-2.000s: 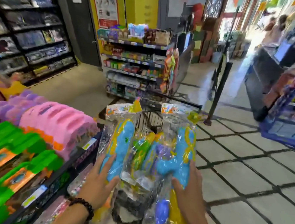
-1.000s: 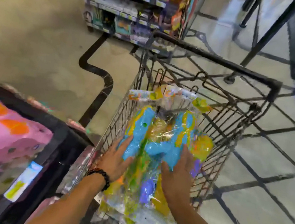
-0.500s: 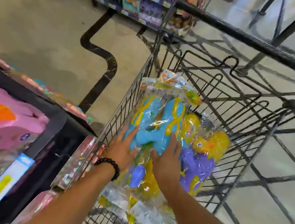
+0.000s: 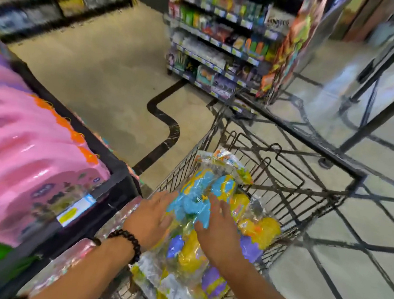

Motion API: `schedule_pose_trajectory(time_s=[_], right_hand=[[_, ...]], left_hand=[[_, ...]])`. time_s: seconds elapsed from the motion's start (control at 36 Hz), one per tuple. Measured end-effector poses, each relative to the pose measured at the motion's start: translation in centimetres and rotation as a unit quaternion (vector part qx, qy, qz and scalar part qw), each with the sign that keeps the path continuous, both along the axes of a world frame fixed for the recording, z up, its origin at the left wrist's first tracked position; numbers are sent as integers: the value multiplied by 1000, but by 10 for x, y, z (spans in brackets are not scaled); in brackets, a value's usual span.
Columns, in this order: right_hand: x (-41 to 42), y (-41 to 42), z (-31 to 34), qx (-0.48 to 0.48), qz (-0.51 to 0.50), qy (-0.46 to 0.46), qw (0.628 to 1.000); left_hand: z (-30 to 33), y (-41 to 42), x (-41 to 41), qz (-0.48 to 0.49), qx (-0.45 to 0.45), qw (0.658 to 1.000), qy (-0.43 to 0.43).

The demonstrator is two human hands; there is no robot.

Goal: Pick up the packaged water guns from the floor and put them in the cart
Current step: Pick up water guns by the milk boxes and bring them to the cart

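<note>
While our left hand with the black bead bracelet lies flat, fingers apart, on the clear plastic packages of blue, yellow and purple water guns inside the black wire cart, our right hand presses beside it, fingers also straight. Compared with half a second ago, the packages lie lower in the cart.

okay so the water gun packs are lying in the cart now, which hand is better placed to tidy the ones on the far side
Probably the right hand: it lies flat on the packaged water guns nearest the yellow and purple packs toward the cart interior. The left hand sits at the near wire wall.
</note>
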State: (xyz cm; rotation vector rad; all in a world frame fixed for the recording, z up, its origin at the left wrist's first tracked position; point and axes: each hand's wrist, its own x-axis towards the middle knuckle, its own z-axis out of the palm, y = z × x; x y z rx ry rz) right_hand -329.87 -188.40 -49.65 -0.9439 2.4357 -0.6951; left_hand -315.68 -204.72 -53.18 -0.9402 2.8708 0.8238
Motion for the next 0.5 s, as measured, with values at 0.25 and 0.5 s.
schedule_pose_trajectory(time_s=[0.25,0.5], right_hand=[[-20,60,104,-21,148,75,986],[28,89,170,-77,282,86,952]], left_hand=[[137,86,33,92,-74,993,1],[233,184,126,200,-137,969,-55]])
